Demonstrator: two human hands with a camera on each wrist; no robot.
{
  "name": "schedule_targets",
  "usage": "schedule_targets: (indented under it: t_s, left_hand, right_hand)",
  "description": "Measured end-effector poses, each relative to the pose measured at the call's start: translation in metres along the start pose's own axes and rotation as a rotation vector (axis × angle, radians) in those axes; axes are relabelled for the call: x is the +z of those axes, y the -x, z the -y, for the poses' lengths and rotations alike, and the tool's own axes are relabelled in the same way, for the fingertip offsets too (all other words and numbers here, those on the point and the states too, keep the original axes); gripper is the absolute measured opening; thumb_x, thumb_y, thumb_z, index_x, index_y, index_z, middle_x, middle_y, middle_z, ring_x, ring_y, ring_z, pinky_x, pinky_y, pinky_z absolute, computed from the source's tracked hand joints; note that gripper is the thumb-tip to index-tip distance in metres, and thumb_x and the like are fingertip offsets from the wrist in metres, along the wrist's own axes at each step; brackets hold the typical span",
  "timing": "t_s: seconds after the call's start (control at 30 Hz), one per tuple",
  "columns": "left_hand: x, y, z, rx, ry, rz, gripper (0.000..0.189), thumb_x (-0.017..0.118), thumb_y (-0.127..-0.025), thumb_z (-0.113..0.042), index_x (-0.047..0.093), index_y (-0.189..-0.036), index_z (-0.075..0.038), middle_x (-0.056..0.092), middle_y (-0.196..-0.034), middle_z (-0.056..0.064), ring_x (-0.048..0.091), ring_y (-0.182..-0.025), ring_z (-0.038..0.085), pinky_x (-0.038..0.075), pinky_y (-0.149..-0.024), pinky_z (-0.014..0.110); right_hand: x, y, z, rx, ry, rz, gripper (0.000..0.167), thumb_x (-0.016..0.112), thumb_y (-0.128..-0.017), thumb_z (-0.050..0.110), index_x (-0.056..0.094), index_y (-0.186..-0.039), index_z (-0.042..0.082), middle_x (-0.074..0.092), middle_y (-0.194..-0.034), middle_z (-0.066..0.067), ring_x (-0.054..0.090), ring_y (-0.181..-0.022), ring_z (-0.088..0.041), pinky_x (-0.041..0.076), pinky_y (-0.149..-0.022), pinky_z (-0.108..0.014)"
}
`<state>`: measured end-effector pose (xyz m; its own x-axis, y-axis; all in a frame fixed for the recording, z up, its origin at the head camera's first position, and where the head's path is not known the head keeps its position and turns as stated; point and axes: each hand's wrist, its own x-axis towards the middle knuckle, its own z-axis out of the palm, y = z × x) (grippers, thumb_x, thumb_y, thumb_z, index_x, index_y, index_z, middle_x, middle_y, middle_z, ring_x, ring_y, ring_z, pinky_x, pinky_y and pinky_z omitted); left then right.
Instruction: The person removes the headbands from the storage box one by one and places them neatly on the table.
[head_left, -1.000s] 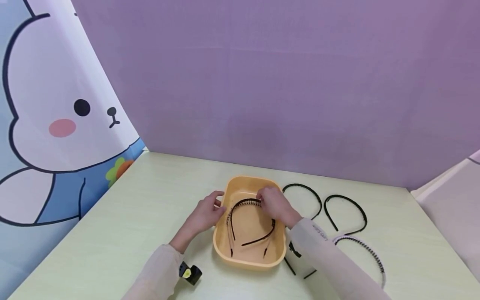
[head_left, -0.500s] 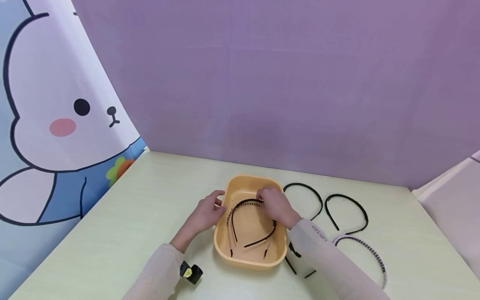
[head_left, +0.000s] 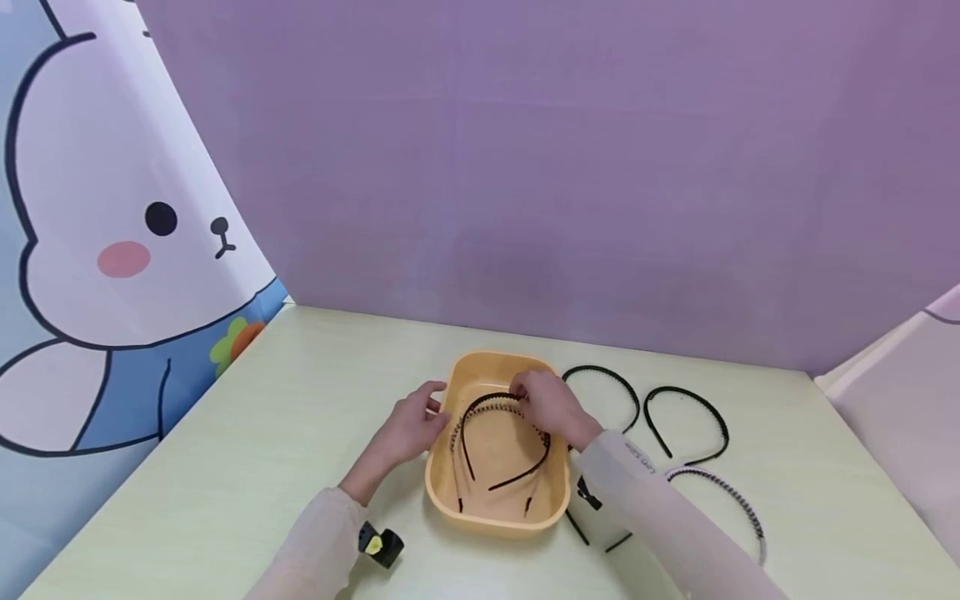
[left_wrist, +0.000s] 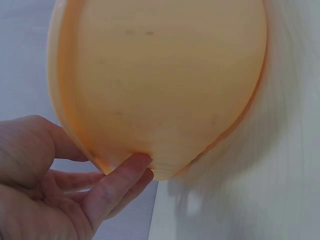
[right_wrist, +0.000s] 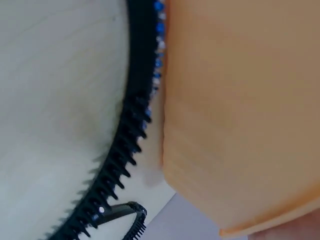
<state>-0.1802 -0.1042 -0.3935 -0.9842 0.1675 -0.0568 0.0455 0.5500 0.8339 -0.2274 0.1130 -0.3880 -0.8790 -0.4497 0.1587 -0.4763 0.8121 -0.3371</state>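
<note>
In the head view, a yellow-orange plastic tub (head_left: 498,527) stands on the table. My left hand (head_left: 412,427) holds its left rim, the thumb at the edge. The left wrist view shows this hand's fingertips (left_wrist: 137,162) against the tub's outer wall. Inside the tub, my right hand (head_left: 551,407) pinches a thin black headband (head_left: 517,477) near the top of its arc. Beneath it lies a lighter headband with dark teeth (head_left: 495,407) and dark-tipped ends. The right fingertips are hidden from the head view. Only a sliver of the right hand shows in the right wrist view.
Right of the tub lie two black headbands (head_left: 688,392), a pale one with dark teeth (head_left: 738,500), and another partly under the right sleeve. A toothed black headband with blue stones (right_wrist: 142,50) lies beside the tub. A small black object (head_left: 382,547) is near the left sleeve.
The black headband's arc has shifted slightly toward the tub's far end, exposing the lighter headband's toothed arc beneath. My left hand keeps its place on the rim.
</note>
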Motion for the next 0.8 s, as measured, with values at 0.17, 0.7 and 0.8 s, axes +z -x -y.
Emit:
schedule_targets:
  t_s: [0.17,0.7,0.8]
  left_hand:
    - [-0.001,0.000,0.002,0.005,-0.001,-0.003,0.048,0.055,-0.093,-0.007,0.042,-0.138,0.002,0.062,-0.108,0.021,0.066,-0.091,0.027,0.058,-0.062,0.029]
    - [-0.001,-0.001,0.003,0.002,-0.022,-0.002,0.047,0.055,-0.094,-0.007,0.042,-0.138,0.001,0.062,-0.107,0.020,0.066,-0.089,0.025,0.058,-0.063,0.029]
    - [-0.001,-0.001,0.003,-0.004,-0.021,0.000,0.047,0.055,-0.094,-0.007,0.042,-0.139,0.001,0.062,-0.107,0.019,0.067,-0.089,0.024,0.058,-0.063,0.029]
  right_hand:
    - [-0.006,0.000,0.002,0.001,-0.019,-0.008,0.024,0.057,-0.079,-0.010,0.073,-0.093,0.002,0.071,-0.093,-0.011,0.068,-0.086,-0.025,0.058,-0.073,-0.036]
    - [-0.022,-0.002,0.001,-0.006,-0.045,0.026,0.025,0.056,-0.086,-0.007,0.073,-0.101,0.003,0.073,-0.097,-0.011,0.069,-0.089,-0.025,0.058,-0.074,-0.034]
    - [-0.025,-0.002,0.001,-0.026,-0.047,0.024,0.023,0.057,-0.087,-0.005,0.073,-0.101,0.002,0.073,-0.097,-0.011,0.069,-0.089,-0.025,0.058,-0.074,-0.033]
